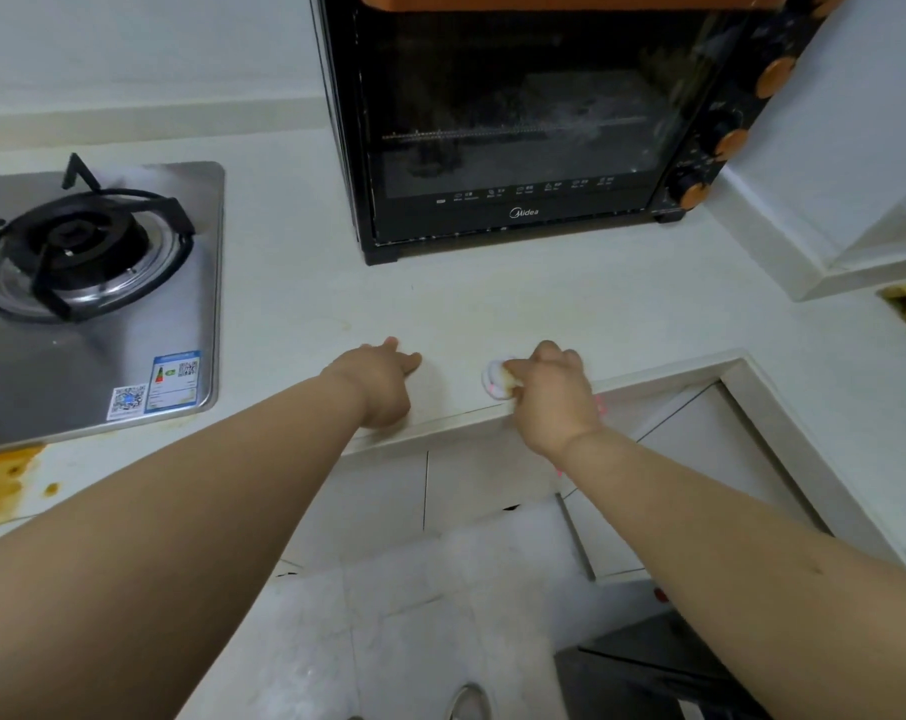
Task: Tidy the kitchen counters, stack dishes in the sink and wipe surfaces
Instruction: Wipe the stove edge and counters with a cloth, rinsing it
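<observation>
You are standing at a pale white stone kitchen counter (544, 304) that is wrapping round to your right in an L shape. A black glass-fronted countertop oven with orange knobs (518, 122) is sitting at the back of it, straight ahead of you. To your left, a brushed stainless-steel gas hob with a black iron burner ring (92, 293) is lying set into the counter, and orange-brown spill stains (4, 480) are showing on the surface just in front of its near corner. Your left hand (383, 387) is resting on the counter near the front edge, fingers loosely bent and holding nothing. Your right hand (555, 392), just beside it, is gripping a small white-and-pink wiping cloth (497, 379), fingers curled round it, pressing it against the counter close to the front edge.
</observation>
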Tool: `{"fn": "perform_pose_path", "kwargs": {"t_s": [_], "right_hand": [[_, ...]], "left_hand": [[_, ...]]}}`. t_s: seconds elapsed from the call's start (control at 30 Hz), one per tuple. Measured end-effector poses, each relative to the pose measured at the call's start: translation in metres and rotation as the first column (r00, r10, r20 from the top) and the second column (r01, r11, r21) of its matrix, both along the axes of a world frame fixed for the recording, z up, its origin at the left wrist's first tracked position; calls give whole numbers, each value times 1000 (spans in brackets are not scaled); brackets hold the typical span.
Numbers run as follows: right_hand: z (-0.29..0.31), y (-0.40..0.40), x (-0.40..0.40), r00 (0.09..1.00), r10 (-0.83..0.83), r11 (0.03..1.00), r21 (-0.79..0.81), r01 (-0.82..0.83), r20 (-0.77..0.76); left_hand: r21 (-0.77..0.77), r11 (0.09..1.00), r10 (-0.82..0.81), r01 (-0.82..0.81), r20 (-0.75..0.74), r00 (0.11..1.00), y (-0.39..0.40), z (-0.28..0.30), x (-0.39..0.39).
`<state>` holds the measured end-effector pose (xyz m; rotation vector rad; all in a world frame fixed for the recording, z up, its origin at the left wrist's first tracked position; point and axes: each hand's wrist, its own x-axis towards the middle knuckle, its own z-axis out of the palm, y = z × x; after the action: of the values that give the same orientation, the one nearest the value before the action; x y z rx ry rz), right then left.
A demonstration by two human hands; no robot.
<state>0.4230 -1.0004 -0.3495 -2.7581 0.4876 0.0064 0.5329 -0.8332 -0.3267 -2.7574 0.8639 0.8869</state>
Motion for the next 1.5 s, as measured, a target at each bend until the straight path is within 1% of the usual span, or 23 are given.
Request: {"fn": "perform_pose_path", "kwargs": {"t_s": [0.07, 0.2, 0.27, 0.33, 0.4, 0.43, 0.47, 0.53, 0.57, 0.63, 0.67, 0.73, 0.83, 0.9, 0.97, 1.03, 1.17, 1.2, 1.27, 1.3, 1.37, 1.43, 1.5], "right_hand": [[5, -9, 0, 1000, 22, 1000, 4, -22, -14], [12, -50, -1, 986, -161, 987, -14, 160, -39], [9, -25, 2, 993, -109, 994, -31, 108, -35], [2, 3, 1, 1000, 1, 999, 43, -1, 2], [2, 1, -1, 999, 28, 995, 94, -30, 27], [4, -11, 1, 999, -25, 995, 101, 22, 21], [5, -28, 2, 990, -141, 983, 118, 140, 5], [8, -57, 7, 911, -407, 903, 121, 413, -71], [9, -64, 12, 876, -469, 875, 74, 478, -112], [7, -59, 25, 884, -446, 894, -35, 446, -140], [7, -48, 33, 904, -407, 913, -45, 405, -133], [1, -22, 46, 943, -323, 945, 28, 326, -85], [-10, 31, 41, 999, -54, 998, 17, 54, -4], [-13, 49, 27, 994, 106, 994, 9, -106, 23], [-14, 41, 16, 989, 144, 988, 58, -146, 35], [-12, 11, 10, 997, 64, 996, 58, -66, 31], [-6, -68, 12, 964, -263, 961, -80, 264, 20], [-3, -80, 17, 933, -361, 931, -55, 360, 2], [3, -82, 37, 859, -511, 856, 80, 511, -25], [2, -72, 52, 860, -510, 852, 126, 508, -24], [0, -33, 79, 923, -385, 912, 151, 382, -6], [-3, 25, 99, 988, -154, 965, 219, 144, 30], [-6, 78, 100, 996, 85, 964, 251, -92, 38]], "left_hand": [[1, 1000, -7, 7, 2, 1000, -1, 1, 1], [-11, 1000, -5, 5, 0, 1000, 0, 0, -2], [-9, 1000, 1, -1, 0, 1000, 0, 2, -1], [-11, 1000, 11, -11, -6, 1000, -2, 5, -1], [-17, 1000, 12, -12, -6, 1000, -2, 5, -2], [-24, 1000, 14, -14, -10, 1000, -1, 5, -3], [-31, 999, 13, -14, -16, 1000, -1, 3, -4], [-49, 999, 12, -13, -14, 1000, 1, 0, -5], [-58, 998, 12, -13, -17, 1000, 2, -1, -5], [-73, 997, 16, -18, -24, 1000, 3, -4, -6], [-80, 997, 20, -22, -21, 1000, 4, -4, -5], [-100, 994, 32, -33, -19, 999, 5, -4, -5], [-125, 991, 44, -46, -26, 999, 7, -2, -4], [-135, 990, 29, -31, -14, 999, 7, 0, -5], [-121, 993, 12, -13, -2, 1000, 8, 2, -6], [-101, 995, 11, -10, 13, 1000, 11, 5, -6], [-126, 991, 35, -33, 9, 999, 17, 5, -7], [-141, 989, 52, -51, 2, 999, 19, 3, -7], [-184, 977, 108, -105, 7, 994, 24, 0, -7], [-204, 968, 150, -143, 20, 988, 30, -1, -6], [-230, 952, 217, -199, 56, 975, 41, -1, -3], [-221, 944, 273, -245, 108, 956, 54, 0, 1], [-191, 944, 299, -270, 149, 942, 65, 1, 6]]}}
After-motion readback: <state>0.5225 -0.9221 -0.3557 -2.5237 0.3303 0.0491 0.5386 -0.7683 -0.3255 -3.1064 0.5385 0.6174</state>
